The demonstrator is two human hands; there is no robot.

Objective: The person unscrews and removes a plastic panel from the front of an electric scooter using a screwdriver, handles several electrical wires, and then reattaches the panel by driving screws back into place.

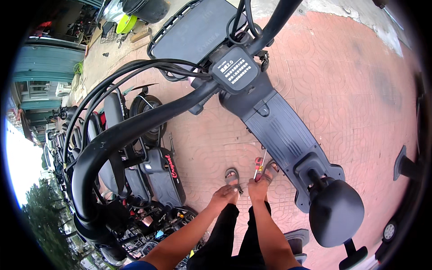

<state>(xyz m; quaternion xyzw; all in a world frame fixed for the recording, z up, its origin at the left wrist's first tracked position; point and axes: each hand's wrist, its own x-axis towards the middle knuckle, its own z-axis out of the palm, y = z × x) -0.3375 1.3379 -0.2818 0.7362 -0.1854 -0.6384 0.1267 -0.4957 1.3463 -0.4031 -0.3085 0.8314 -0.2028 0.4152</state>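
A black electric scooter spans the view, with its long ribbed footboard running toward a dark saddle at the lower right. To the left of that footboard, my right hand is closed around a screwdriver with a red and yellow handle. A thin metal shaft points from the tool toward the footboard's edge. Low over my left sandal is my left hand, its fingers curled together. Whatever it may hold is too small to make out. Both hands are apart from the handlebar.
Several parked scooters crowd the left side. Behind the handlebar stand a dark bucket and a yellow-green basin. Reddish patterned paving lies underfoot. A vehicle wheel shows at the lower right.
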